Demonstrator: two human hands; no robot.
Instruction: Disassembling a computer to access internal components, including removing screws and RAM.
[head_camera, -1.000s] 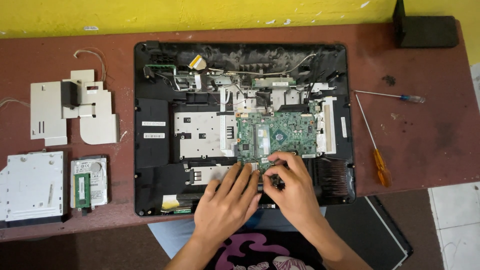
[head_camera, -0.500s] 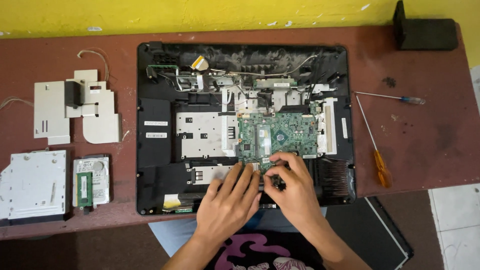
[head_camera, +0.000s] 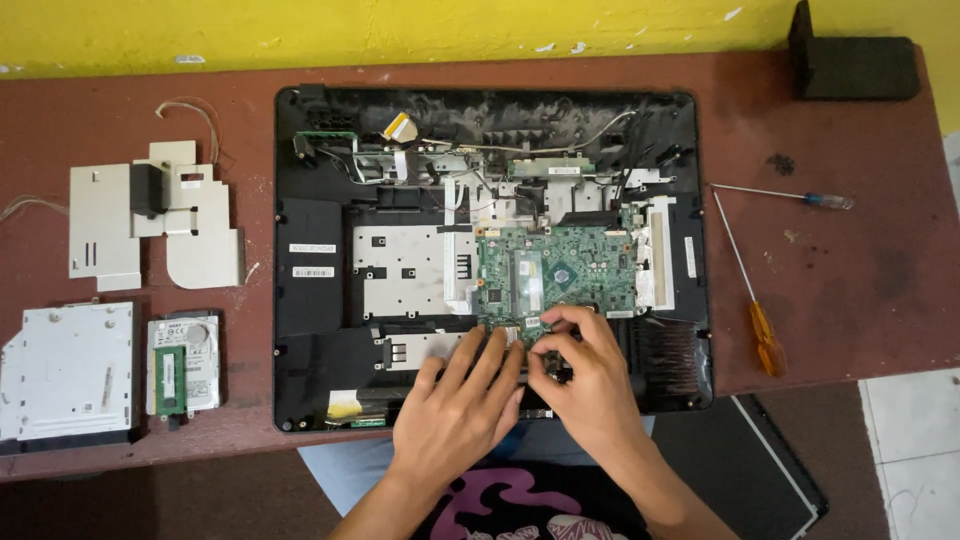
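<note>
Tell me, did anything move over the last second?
Hardly anything. Both the left hand and right hand stay at the lower edge of the green circuit board in the opened laptop. Only the view shifted slightly. The two screwdrivers lie unmoved.

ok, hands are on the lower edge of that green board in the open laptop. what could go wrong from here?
1. Both hands press at the green board edge; prying could flex or crack it.
2. Loose cables run across the chassis above the board; lifting it might snag or tear one.
3. The orange-handled screwdriver lies near the table's front edge; a bump could knock it off.
</note>
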